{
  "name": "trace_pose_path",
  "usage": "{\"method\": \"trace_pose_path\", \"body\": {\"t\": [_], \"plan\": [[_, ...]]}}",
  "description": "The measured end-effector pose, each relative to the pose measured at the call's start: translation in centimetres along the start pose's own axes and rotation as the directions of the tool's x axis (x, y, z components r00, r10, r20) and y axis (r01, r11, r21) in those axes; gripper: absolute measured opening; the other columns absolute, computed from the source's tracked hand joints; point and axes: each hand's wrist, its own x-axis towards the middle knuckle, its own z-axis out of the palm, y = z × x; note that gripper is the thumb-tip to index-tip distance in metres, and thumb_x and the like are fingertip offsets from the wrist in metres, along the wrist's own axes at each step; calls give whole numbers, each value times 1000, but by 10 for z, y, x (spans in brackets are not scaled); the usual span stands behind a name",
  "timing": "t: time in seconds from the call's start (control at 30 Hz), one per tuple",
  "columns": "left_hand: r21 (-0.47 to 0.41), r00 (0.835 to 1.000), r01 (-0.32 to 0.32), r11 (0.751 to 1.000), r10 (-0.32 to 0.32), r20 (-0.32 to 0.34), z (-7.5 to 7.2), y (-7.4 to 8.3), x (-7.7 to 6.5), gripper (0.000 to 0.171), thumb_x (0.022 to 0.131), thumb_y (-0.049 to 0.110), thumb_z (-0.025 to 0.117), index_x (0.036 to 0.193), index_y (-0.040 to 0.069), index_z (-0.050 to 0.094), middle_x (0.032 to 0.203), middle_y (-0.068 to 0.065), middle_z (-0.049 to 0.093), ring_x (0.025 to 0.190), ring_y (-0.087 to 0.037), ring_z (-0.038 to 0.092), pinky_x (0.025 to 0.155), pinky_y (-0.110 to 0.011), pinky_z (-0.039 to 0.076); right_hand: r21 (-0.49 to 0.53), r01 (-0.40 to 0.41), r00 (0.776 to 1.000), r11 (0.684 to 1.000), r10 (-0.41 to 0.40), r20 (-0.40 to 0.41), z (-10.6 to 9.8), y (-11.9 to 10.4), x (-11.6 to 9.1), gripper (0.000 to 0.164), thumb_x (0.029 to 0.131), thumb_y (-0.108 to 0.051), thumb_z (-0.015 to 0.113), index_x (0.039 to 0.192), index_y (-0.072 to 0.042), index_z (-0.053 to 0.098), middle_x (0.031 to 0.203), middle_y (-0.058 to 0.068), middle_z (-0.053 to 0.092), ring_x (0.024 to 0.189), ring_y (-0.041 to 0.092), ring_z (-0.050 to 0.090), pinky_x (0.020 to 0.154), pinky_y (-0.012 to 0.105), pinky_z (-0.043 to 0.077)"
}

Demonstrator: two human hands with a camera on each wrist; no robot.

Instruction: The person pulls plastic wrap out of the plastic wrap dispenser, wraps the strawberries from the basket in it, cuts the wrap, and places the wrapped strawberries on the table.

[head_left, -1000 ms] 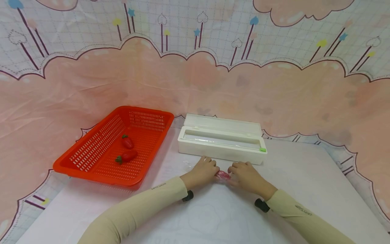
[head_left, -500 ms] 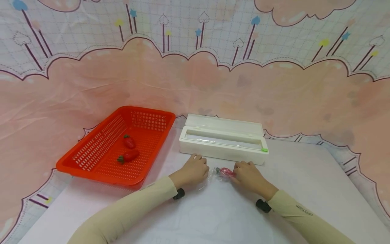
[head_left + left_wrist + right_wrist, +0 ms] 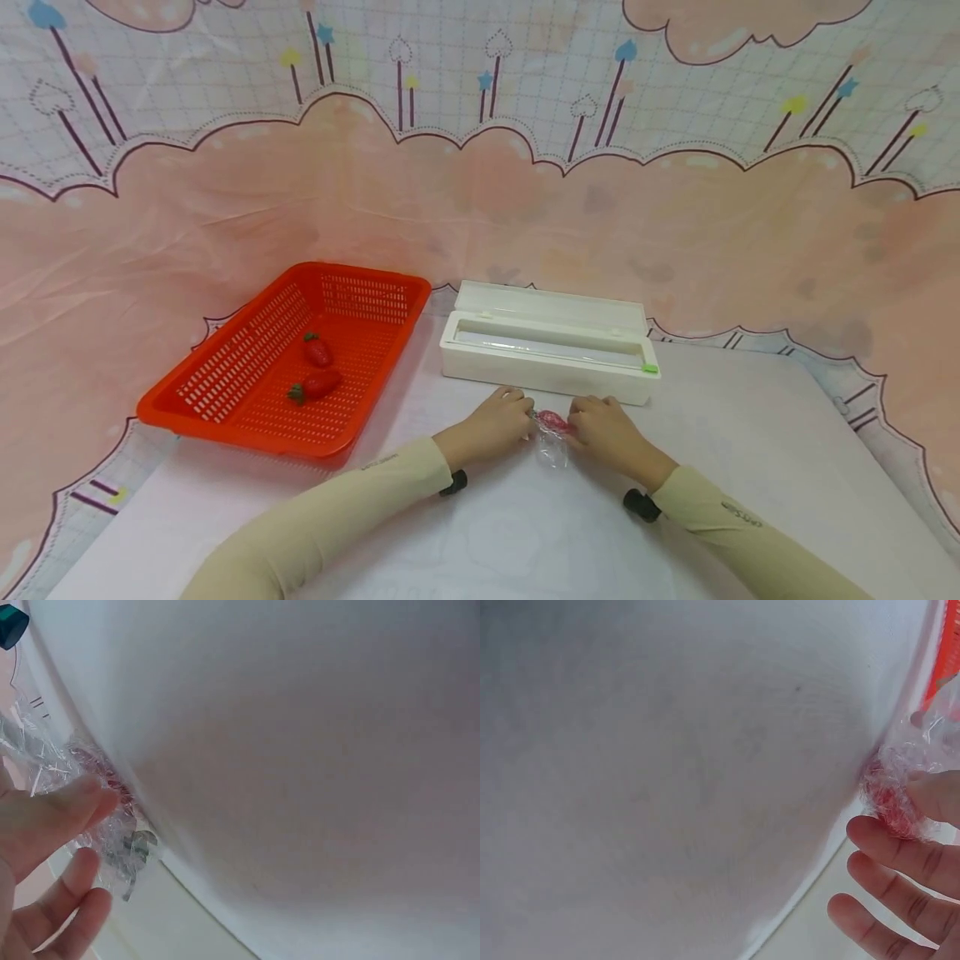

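A strawberry (image 3: 552, 421) wrapped in crinkled cling film lies between my two hands, in front of the white box. Its green leaves point left, and a loose flap of cling film (image 3: 552, 455) hangs toward me. My right hand (image 3: 609, 433) pinches the red end between thumb and forefinger; in the right wrist view its other fingers (image 3: 889, 881) are spread apart. My left hand (image 3: 491, 427) is at the leafy end. In the left wrist view its thumb and forefinger (image 3: 82, 804) pinch the film beside the leaves (image 3: 140, 844). Part of the strawberry is hidden by the fingers.
Left on the white table (image 3: 480, 533) stands a red perforated basket (image 3: 375, 400) holding two unwrapped strawberries (image 3: 318, 350). Behind my hands is a white cling film dispenser (image 3: 547, 379), its lid raised and the roll showing. A patterned cloth (image 3: 525, 217) hangs behind.
My left hand moved left, away from the wrapped strawberry, then came back to its leafy end. The film flap now hangs toward me. My right hand stayed on the red end.
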Motion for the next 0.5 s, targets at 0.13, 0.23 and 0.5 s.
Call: {"method": "trace_pose_path", "body": {"t": [0.13,0.23,0.5], "plan": [[18,1000,-10,1000,10,-6,2,2,7,9,80,34,70,88,32,73,94,9,64,93,-10,55,95,-31,42,3,17,1000,1000,-17,-25,0,-2,0,21,78,-27,73,71,-8,66,85,3,63,84,21,59,74,41,45],[47,1000,-12,999,13,-14,3,2,11,9,82,32,67,88,32,73,95,9,64,94,-10,55,92,-29,42,10,21,999,1000,-21,-39,0,-3,1,21,79,-28,72,71,-9,67,84,1,63,82,19,59,74,39,44],[28,991,-57,998,60,-116,1,5,12,13,84,32,63,91,31,73,90,10,63,92,-9,56,92,-29,42,12,1,996,1000,0,-90,1,-5,1,25,78,-23,72,59,-11,60,83,1,63,81,19,58,73,40,44]]}}
